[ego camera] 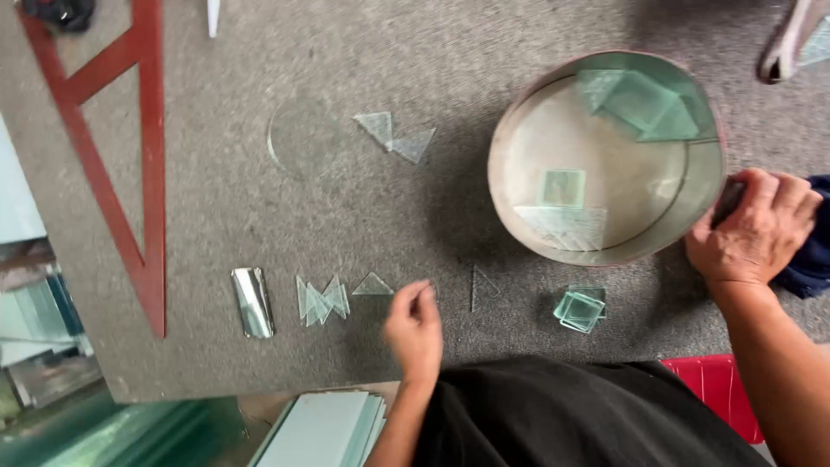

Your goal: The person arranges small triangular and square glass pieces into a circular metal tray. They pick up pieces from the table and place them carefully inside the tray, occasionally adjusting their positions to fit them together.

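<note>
Pinched fingertips of your left hand (414,329) seem to nip a small glass piece, hard to see, just right of the triangular glass offcut (373,285). That offcut's long edge runs left-right. Your right hand (754,227) clasps the round basin (510,203) rim, farther away.

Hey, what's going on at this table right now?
A person sorts small cut glass on a grey carpeted table. The left hand pinches at a small piece beside the glass triangles. The right hand grips the rim of a round metal basin holding glass squares. A square stack sits below it.
</note>
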